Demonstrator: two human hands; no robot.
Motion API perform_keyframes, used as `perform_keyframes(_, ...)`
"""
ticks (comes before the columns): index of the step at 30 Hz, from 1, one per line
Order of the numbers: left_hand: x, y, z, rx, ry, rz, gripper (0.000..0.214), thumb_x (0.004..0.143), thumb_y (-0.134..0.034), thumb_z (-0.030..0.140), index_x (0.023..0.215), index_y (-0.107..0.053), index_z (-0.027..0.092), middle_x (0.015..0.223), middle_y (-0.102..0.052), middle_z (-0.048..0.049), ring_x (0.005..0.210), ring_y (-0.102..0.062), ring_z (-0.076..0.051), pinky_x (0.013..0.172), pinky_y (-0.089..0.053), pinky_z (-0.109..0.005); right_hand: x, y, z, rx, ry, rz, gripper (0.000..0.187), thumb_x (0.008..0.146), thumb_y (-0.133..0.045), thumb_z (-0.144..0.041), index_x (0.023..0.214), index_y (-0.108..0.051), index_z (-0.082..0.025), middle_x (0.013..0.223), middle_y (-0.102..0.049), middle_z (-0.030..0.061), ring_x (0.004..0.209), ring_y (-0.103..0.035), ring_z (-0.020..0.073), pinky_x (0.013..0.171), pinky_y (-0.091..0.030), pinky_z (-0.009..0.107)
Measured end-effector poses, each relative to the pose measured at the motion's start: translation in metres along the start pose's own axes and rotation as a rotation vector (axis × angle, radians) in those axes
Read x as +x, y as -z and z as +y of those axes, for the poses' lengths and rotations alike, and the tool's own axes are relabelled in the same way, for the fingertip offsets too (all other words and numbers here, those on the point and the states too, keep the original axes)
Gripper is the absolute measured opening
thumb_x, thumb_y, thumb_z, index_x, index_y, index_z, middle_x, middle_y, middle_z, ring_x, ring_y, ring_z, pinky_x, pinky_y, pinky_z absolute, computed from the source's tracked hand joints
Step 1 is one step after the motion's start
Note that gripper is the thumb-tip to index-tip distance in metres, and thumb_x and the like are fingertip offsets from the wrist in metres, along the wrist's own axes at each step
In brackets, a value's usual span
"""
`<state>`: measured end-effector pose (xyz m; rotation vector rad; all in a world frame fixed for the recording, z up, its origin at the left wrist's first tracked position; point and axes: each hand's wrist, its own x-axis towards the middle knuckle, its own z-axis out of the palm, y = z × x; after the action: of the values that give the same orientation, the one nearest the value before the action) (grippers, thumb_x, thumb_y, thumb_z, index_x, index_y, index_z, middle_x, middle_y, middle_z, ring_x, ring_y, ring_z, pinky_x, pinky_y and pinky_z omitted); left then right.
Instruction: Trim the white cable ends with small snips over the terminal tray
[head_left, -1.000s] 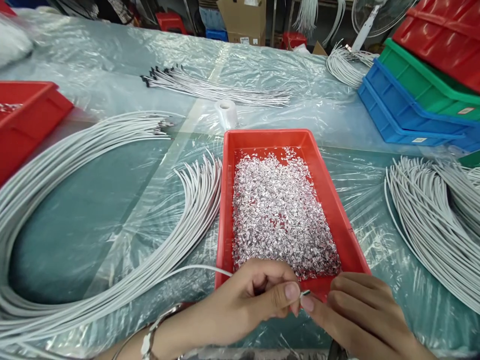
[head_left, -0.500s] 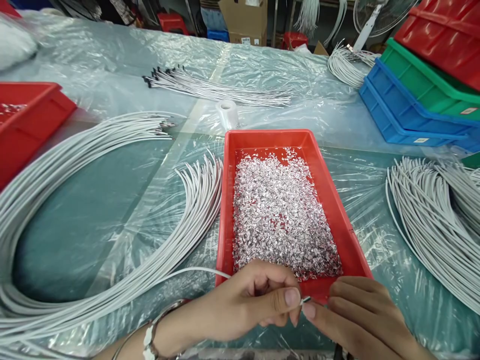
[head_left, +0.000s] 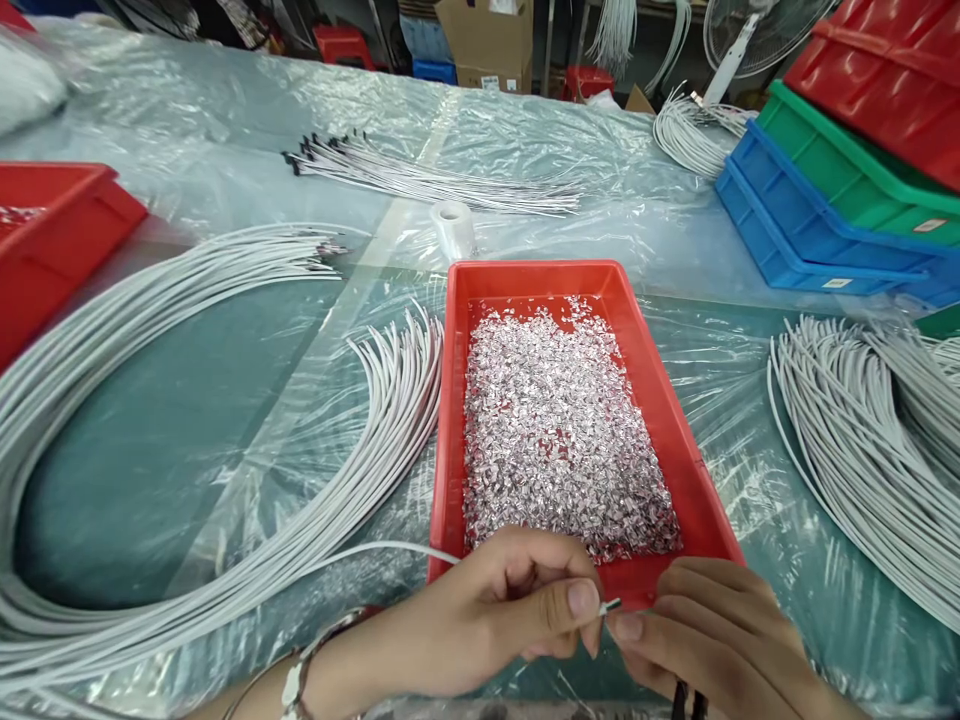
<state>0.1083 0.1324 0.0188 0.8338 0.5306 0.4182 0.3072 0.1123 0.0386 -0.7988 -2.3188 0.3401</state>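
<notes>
My left hand [head_left: 517, 610] is closed, pinching a white cable [head_left: 397, 546] between thumb and fingers. The cable's end pokes out past the thumb, with a small dark green tip. My right hand [head_left: 705, 630] is beside that tip, fingers curled together; whatever its fingertips hold is hidden or too small to name. A dark, narrow thing [head_left: 688, 700] shows under the right hand at the lower edge. Beyond both hands lies a red tray [head_left: 441, 450] holding a heap of small silvery foil pieces [head_left: 562, 430].
A big looped bundle of white cables [head_left: 97, 370] lies left, another bundle [head_left: 855, 430] right. Behind the tray are a clear roll [head_left: 454, 230] and black-ended cables [head_left: 435, 185]. Stacked bins [head_left: 840, 190] stand back right, another red tray [head_left: 60, 240] at left. Plastic film covers the table.
The cable tip, dark and silvery before, now looks dark green. My right fingertips have shifted slightly; the left hand keeps its pinch. The whole view has moved a little.
</notes>
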Motion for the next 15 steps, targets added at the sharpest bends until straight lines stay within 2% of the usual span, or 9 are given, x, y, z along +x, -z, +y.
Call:
perform_keyframes(4, 0.0015, -0.0026, -0.0022, -0.027, -0.097, 0.015, 0.028, 0.090, -0.052, 0.037, 0.075, -0.058, 0.013, 0.056, -0.039, 0.0052, 0.050, -0.031, -0.007, 0.047, -0.023, -0.021, 0.0006, -0.0018, -0.0004, 0.071, -0.030, -0.012, 0.011, 0.092, -0.047, -0.012, 0.094, -0.058, -0.009, 0.057, -0.063, -0.0020, 0.046, -0.056, 0.0084, 0.049, -0.049, 0.023)
perform_keyframes(6, 0.0018, -0.0034, -0.0023, -0.011, -0.126, 0.025, 0.027, 0.090, -0.050, 0.035, 0.076, -0.057, 0.013, 0.057, -0.039, 0.0052, 0.050, -0.032, -0.007, 0.047, -0.024, -0.022, 0.0009, -0.0032, -0.0013, 0.036, -0.054, 0.040, 0.010, 0.091, -0.048, -0.010, 0.093, -0.058, -0.010, 0.055, -0.063, -0.0019, 0.045, -0.057, 0.0089, 0.048, -0.050, 0.022)
perform_keyframes(10, 0.0010, -0.0043, -0.0025, 0.011, -0.136, 0.036, 0.026, 0.091, -0.049, 0.035, 0.077, -0.056, 0.013, 0.058, -0.039, 0.0052, 0.051, -0.032, -0.008, 0.048, -0.025, -0.022, 0.0016, -0.0058, -0.0038, -0.057, -0.043, 0.145, 0.008, 0.086, -0.052, -0.006, 0.091, -0.057, -0.010, 0.053, -0.065, 0.0007, 0.045, -0.062, 0.0120, 0.049, -0.053, 0.023)
perform_keyframes(15, 0.0000, -0.0051, -0.0037, 0.018, -0.142, 0.061, 0.025, 0.090, -0.050, 0.035, 0.078, -0.054, 0.014, 0.059, -0.043, 0.0044, 0.052, -0.035, -0.008, 0.049, -0.026, -0.022, 0.0035, -0.0075, -0.0059, -0.059, -0.070, 0.131, 0.010, 0.086, -0.051, -0.007, 0.094, -0.056, -0.012, 0.055, -0.067, 0.0011, 0.045, -0.062, 0.0125, 0.048, -0.054, 0.024)
